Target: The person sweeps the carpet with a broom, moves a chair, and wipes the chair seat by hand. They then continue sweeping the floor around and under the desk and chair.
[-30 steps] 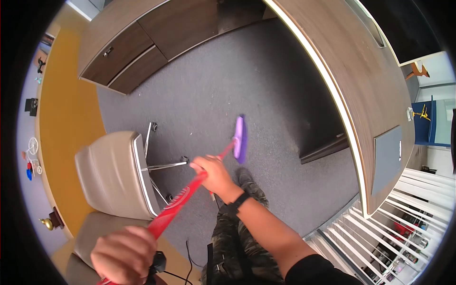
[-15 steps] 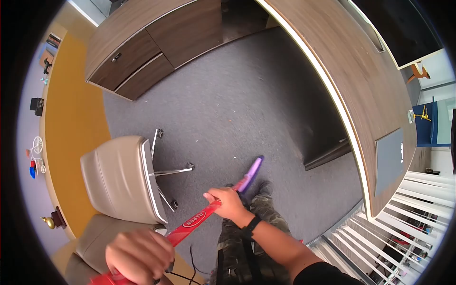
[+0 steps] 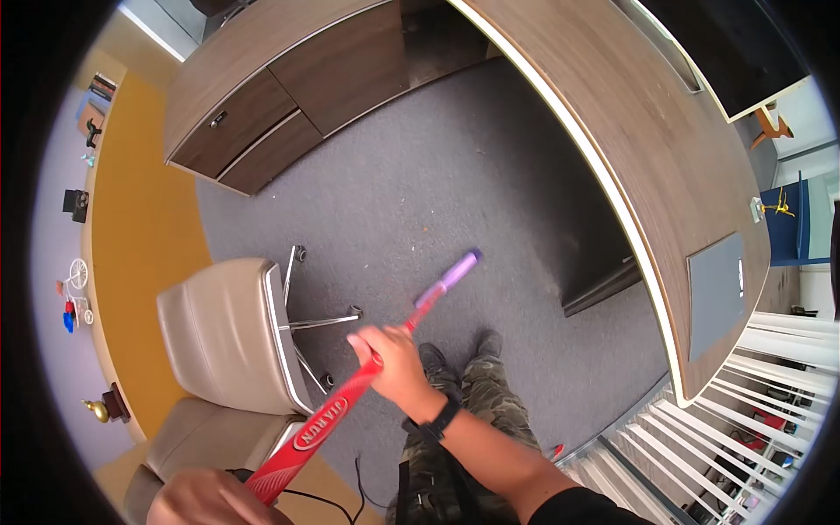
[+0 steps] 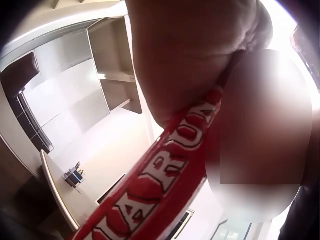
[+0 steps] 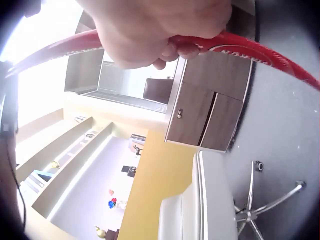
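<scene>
A broom's red handle (image 3: pixel 319 429) slants across the head view from lower left to its purple head (image 3: pixel 457 273) on the floor, just beyond the shoes. My left hand (image 3: pixel 210 499) grips the upper part at the bottom edge; my right hand (image 3: pixel 394 367) holds it lower down, with lettering between the hands. In the left wrist view my left hand (image 4: pixel 195 55) is above the lettered handle (image 4: pixel 160 170), its fingers mostly hidden. My right hand's fingers (image 5: pixel 172 52) curl round the handle (image 5: pixel 270 57) in the right wrist view.
A beige chair (image 3: pixel 223 337) on wheeled metal legs stands left. Wooden cabinets (image 3: pixel 337 70) stand at the back, and a curved desk (image 3: pixel 647 131) with a grey folder (image 3: pixel 717 297) runs along the right. Small pale specks dot the carpet (image 3: pixel 350 201). A black cable (image 3: pixel 359 481) lies near the legs.
The purple head came back toward the feet, then moved forward again. Both hands keep their grip; the left has shifted down and left since half a second ago.
</scene>
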The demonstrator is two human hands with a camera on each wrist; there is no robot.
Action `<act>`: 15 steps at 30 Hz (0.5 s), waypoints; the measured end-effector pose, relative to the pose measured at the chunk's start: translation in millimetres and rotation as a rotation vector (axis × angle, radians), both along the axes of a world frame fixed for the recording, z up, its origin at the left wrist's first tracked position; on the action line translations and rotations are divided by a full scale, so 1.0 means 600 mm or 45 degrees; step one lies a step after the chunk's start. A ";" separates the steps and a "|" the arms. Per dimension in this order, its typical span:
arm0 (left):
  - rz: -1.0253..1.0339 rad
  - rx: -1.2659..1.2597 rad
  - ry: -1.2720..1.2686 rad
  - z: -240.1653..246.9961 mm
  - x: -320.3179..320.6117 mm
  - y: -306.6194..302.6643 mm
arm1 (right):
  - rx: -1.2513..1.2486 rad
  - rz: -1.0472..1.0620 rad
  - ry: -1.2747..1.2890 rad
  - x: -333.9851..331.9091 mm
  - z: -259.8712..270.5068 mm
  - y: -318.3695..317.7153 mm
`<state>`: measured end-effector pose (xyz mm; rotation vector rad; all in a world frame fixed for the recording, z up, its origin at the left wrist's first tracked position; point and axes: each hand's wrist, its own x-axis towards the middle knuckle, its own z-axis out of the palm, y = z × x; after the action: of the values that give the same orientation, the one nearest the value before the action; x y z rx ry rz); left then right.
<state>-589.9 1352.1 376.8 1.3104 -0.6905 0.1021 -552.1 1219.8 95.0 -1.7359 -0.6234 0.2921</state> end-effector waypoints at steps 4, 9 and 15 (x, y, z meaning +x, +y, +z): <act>-0.061 -0.145 0.309 -0.054 0.023 -0.004 | -0.074 0.030 0.085 -0.030 -0.047 -0.040; -0.210 0.164 0.100 -0.060 0.082 -0.002 | 0.054 0.029 0.075 0.047 -0.092 0.049; -0.103 0.130 -0.031 -0.014 0.062 0.000 | 0.111 0.082 -0.066 0.074 -0.034 0.072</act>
<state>-552.6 1352.1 368.7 1.3786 -0.7763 0.0176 -507.7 1263.1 74.3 -1.6460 -0.7204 0.2619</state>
